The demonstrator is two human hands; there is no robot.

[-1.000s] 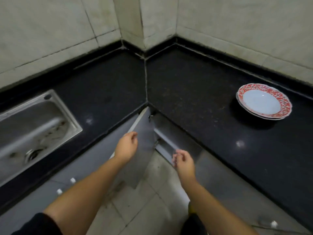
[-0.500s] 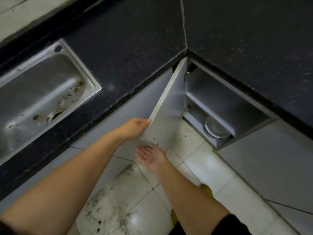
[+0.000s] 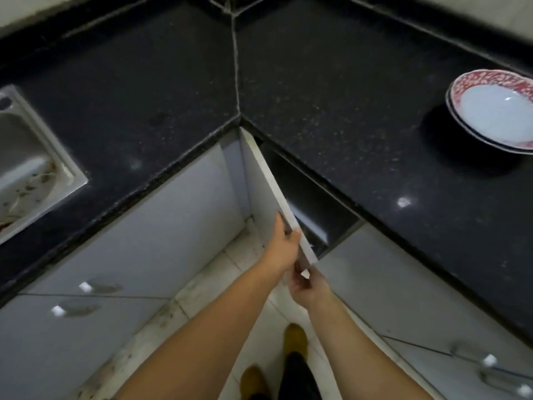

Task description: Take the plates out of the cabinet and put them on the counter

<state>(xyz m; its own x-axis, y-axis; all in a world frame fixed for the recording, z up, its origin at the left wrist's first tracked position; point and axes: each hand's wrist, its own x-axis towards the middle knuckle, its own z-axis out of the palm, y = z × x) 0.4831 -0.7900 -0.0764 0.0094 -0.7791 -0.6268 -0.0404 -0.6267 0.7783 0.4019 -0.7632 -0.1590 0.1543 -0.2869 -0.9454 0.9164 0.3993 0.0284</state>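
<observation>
The grey corner cabinet door stands partly open below the counter's inner corner. My left hand grips its top edge near the free end. My right hand pinches the door's lower outer corner. Behind the door the cabinet opening is dark, and I cannot make out any plates inside. Red-rimmed white plates sit stacked on the black counter at the far right.
A steel sink is set into the counter at the left. Closed grey drawers with small handles run under both counter arms. My feet stand on the tiled floor close to the door.
The view has risen, so the plates on the counter show again. The door has swung toward the cabinet opening. My right hand moved from the door's face to its outer corner.
</observation>
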